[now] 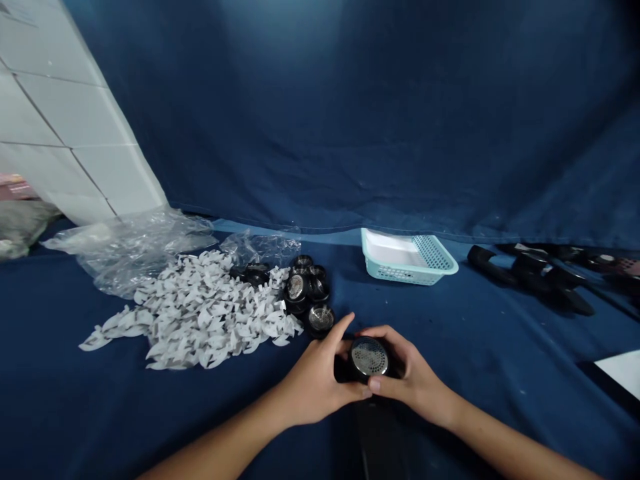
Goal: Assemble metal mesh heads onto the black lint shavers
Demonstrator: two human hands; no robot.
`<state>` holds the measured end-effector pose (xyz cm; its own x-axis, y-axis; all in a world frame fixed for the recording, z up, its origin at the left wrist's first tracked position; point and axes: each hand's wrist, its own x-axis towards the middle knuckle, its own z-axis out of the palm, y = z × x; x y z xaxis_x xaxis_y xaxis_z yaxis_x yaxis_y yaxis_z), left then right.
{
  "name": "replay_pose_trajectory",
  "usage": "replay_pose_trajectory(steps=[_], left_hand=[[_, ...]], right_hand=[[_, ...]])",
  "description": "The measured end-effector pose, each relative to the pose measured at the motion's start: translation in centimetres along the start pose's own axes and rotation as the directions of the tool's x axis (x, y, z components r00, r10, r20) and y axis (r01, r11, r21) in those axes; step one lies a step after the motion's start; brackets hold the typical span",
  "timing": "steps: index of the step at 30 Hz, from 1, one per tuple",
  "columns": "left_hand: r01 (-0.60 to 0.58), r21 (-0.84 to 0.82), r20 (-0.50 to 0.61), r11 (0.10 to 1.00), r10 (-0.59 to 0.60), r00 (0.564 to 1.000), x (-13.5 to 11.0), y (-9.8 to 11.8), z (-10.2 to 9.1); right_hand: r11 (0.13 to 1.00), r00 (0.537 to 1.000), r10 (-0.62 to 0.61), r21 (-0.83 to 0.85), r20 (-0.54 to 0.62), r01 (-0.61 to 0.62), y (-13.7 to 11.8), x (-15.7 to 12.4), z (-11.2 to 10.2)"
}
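Note:
A round black head with a perforated metal disc (369,357), like the mesh cap of a fabric shaver, faces up between my hands. My right hand (414,377) grips it, thumb at the near edge and fingers curled round the far side. At its left is my left hand (320,380), thumb tip on the near rim and forefinger raised; its other fingers are partly hidden behind the head. A long dark piece (377,440) extends below it toward me; whether they are joined I cannot tell. Several similar black mesh-topped heads (320,319) lie just beyond my left hand.
A spread heap of small white curved pieces (200,320) covers the left, with clear plastic bags (135,243) behind. A light-blue basket (413,275) holds something white. Dark objects (530,273) and a white sheet (623,373) lie right. A blue curtain (375,133) hangs behind.

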<state>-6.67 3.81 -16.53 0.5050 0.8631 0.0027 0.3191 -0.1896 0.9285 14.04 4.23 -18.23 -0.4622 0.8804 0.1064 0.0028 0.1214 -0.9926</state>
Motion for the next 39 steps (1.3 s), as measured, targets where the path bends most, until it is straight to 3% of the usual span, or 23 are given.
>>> replay_pose_trajectory(steps=[4,6,8,10,12,15,17,19,21,24,26,28,31,36,39], left_hand=[[-0.022,0.041,-0.03,0.999,0.023,0.999,-0.1,-0.2,0.1],[-0.076,0.106,-0.072,0.991,0.084,0.994,-0.2,-0.3,0.2],[-0.176,0.215,-0.135,0.961,0.208,0.969,-0.5,-0.3,0.3],[-0.291,0.307,-0.195,0.906,0.359,0.913,-0.8,-0.2,0.4],[-0.375,0.347,-0.248,0.86,0.469,0.848,-1.0,-0.2,0.4],[-0.416,0.388,-0.268,0.822,0.533,0.802,-1.2,-0.1,0.4],[-0.395,0.439,-0.265,0.807,0.537,0.801,-1.1,-0.2,0.4],[-0.364,0.5,-0.28,0.786,0.544,0.791,-1.0,-0.2,0.2],[-0.361,0.547,-0.286,0.755,0.574,0.768,-0.9,-0.1,0.0],[-0.431,0.519,-0.276,0.738,0.622,0.733,-1.2,0.2,-0.3],[-0.483,0.432,-0.294,0.762,0.625,0.723,-1.5,0.6,-0.3],[-0.511,0.315,-0.334,0.8,0.597,0.73,-1.8,0.9,-0.2],[-0.492,0.178,-0.351,0.852,0.522,0.777,-2.0,1.4,-0.2],[-0.427,0.174,-0.223,0.887,0.458,0.861,-1.9,1.6,-0.5],[-0.384,0.173,-0.195,0.907,0.414,0.889,-1.9,1.5,-0.6]], right_hand=[[0.997,0.999,-0.026,0.078,-0.019,0.027,0.4,-0.1,0.2],[0.963,1.0,-0.002,0.271,-0.002,0.002,0.2,-0.1,0.1],[0.86,0.994,0.101,0.501,0.03,-0.102,-0.2,0.0,0.0],[0.704,0.965,0.215,0.661,0.152,-0.261,-0.6,-0.1,0.0],[0.579,0.904,0.241,0.695,0.353,-0.426,-1.0,-0.5,0.2],[0.553,0.81,0.217,0.615,0.545,-0.562,-1.1,-1.3,0.8],[0.607,0.851,0.224,0.614,0.476,-0.504,-1.1,-1.7,1.0],[0.702,0.937,0.211,0.623,0.28,-0.344,-1.4,-1.8,0.9],[0.823,0.985,0.141,0.541,0.1,-0.173,-1.8,-1.8,0.5],[0.958,0.999,0.005,0.288,-0.04,0.006,-2.1,-2.0,-0.1],[0.993,0.992,-0.067,0.086,-0.103,0.076,-1.7,-2.4,-0.4],[0.985,0.98,-0.145,-0.108,-0.133,0.131,-0.8,-2.8,-0.6],[0.924,0.955,-0.273,-0.307,-0.117,0.226,0.9,-3.1,-0.8],[0.846,0.924,-0.377,-0.432,-0.071,0.312,1.9,-2.8,-0.9],[0.772,0.871,-0.49,-0.474,-0.019,0.424,1.5,-2.4,-0.8]])
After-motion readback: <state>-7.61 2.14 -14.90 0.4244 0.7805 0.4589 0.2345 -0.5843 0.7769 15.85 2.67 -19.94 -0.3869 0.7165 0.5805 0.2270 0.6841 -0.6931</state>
